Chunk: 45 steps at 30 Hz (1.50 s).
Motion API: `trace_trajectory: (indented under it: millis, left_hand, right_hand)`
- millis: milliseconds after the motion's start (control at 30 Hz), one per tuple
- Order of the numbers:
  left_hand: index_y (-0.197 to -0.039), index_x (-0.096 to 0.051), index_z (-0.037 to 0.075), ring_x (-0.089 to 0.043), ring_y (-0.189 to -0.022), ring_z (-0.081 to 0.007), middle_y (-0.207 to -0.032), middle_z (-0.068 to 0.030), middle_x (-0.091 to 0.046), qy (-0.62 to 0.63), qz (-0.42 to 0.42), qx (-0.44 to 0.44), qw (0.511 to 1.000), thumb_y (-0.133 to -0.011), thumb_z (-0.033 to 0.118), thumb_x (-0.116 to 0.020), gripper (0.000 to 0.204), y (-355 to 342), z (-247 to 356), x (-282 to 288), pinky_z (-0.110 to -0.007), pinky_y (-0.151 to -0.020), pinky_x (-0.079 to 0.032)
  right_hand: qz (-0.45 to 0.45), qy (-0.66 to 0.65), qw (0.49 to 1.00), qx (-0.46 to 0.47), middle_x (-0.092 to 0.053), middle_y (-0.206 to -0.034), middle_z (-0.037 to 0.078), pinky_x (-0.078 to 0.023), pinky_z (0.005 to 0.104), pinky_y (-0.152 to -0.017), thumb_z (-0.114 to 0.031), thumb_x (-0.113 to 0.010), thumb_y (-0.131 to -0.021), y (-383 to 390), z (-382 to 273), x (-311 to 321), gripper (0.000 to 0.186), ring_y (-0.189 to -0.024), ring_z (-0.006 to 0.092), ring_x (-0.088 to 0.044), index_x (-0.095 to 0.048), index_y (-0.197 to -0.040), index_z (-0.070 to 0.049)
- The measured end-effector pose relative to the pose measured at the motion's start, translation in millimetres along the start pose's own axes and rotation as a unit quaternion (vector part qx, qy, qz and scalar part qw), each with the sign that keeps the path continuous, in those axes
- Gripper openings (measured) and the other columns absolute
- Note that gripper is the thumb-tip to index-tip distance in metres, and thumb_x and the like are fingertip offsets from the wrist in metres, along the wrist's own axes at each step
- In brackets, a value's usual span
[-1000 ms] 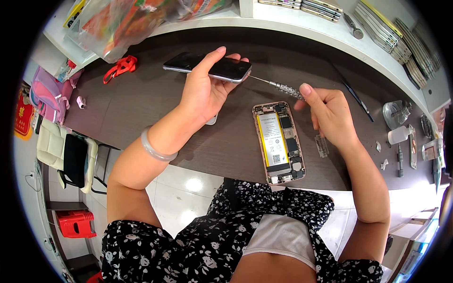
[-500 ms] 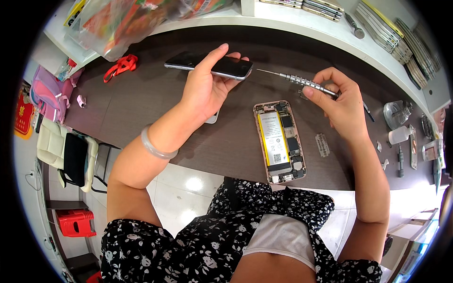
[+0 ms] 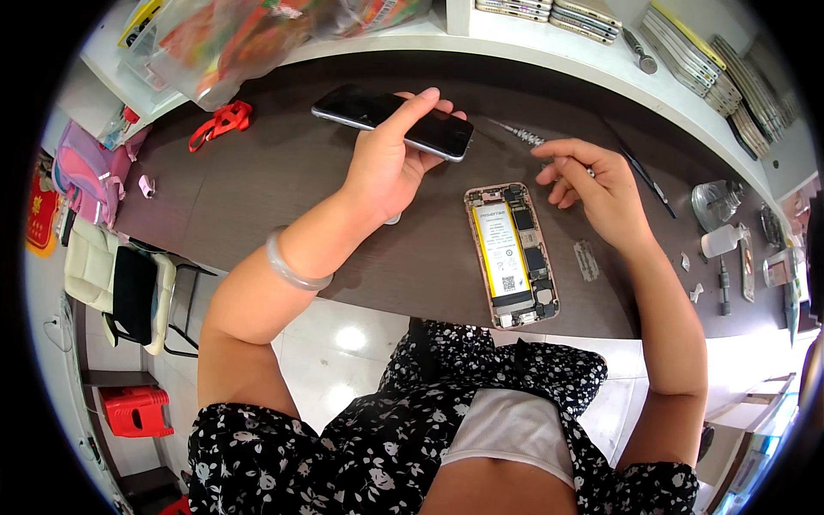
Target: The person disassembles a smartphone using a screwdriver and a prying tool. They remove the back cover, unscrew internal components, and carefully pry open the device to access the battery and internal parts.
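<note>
My left hand (image 3: 386, 163) is closed around a dark phone (image 3: 348, 107) with a silvery edge, holding it tilted above the table with its black face up. My right hand (image 3: 601, 193) has its fingers loosely bent and apart. Below and behind those fingers is a metal screwdriver (image 3: 528, 136) with a knurled handle, which seems to lie on the table; its middle is hidden by the hand. Between my forearms rests an opened phone body (image 3: 477, 257) with a rose-gold rim, its yellow-edged battery (image 3: 498, 236) and circuit parts exposed.
Right of the opened phone lies a small clear strip (image 3: 586, 260). Tweezers (image 3: 648, 180), a glass jar (image 3: 717, 204), a white bottle (image 3: 723, 240) and another screwdriver (image 3: 724, 287) lie farther right. A red strap (image 3: 220, 125) is at left. A white shelf (image 3: 549, 39) with stacked phones borders the back.
The screwdriver has moved down and away, and my right fingers have loosened around it. My left hand and its phone have shifted slightly right. More of the tweezers now shows.
</note>
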<state>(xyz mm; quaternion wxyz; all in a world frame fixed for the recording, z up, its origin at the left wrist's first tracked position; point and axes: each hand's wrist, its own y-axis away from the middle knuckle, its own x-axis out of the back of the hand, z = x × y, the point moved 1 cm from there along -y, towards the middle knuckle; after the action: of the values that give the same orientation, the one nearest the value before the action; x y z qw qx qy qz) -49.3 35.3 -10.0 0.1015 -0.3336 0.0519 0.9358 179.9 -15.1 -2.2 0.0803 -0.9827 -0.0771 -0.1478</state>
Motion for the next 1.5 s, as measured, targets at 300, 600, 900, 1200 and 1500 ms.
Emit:
trace_trajectory:
  millis: [300,600,900,1200,1500]
  left_hand:
    - [-0.093,-0.055,0.009,-0.06,-0.101,-0.0303,-0.099,-0.0137,-0.063,0.026,-0.075,-0.038,0.996,-0.087,0.013,-0.059,0.008,3,0,-4,-0.037,-0.083,-0.051]
    - [-0.093,-0.054,0.01,-0.061,-0.099,-0.0274,-0.098,-0.0122,-0.063,0.015,-0.077,-0.058,0.995,-0.087,0.014,-0.059,0.009,0,2,-2,-0.034,-0.076,-0.053]
    - [-0.094,-0.053,0.006,-0.062,-0.097,-0.0267,-0.098,-0.012,-0.063,0.011,-0.014,-0.043,0.999,-0.085,0.019,-0.063,0.018,-2,4,-3,-0.034,-0.078,-0.053]
    - [-0.092,-0.053,0.004,-0.062,-0.097,-0.0286,-0.097,-0.0137,-0.063,0.023,-0.002,-0.008,1.0,-0.083,0.02,-0.065,0.022,-3,2,-1,-0.036,-0.082,-0.053]
    - [-0.092,-0.053,0.005,-0.063,-0.096,-0.03,-0.095,-0.0145,-0.063,0.032,-0.012,0.012,0.999,-0.083,0.019,-0.065,0.021,-4,1,1,-0.037,-0.082,-0.054]
  right_hand:
    - [-0.01,-0.017,1.0,-0.003,-0.063,-0.078,0.004,-0.051,0.0226,-0.063,-0.015,-0.062,-0.086,-17,-16,-31,0.02,-0.071,0.0076,-0.059,-0.066,-0.096,0.001]
    - [-0.027,-0.124,0.991,-0.051,-0.064,-0.081,0.006,-0.052,0.0227,-0.064,-0.014,-0.062,-0.086,-33,-24,-48,0.015,-0.074,0.011,-0.063,-0.065,-0.09,0.0]
    - [0.06,0.154,0.981,0.1,-0.065,-0.074,0.006,-0.049,0.0233,-0.057,-0.008,-0.063,-0.079,-44,-16,-26,0.011,-0.063,0.0076,-0.061,-0.064,-0.084,0.001]
    - [0.019,0.507,0.831,0.227,-0.063,-0.083,0.011,-0.05,0.0401,-0.066,-0.013,-0.061,-0.077,-56,12,-5,0.011,-0.074,0.0308,-0.061,-0.066,-0.083,-0.005]
    - [0.081,0.454,0.863,0.206,-0.063,-0.08,0.011,-0.05,0.0395,-0.066,-0.012,-0.06,-0.079,-54,2,1,0.01,-0.073,0.0308,-0.061,-0.066,-0.083,-0.005]
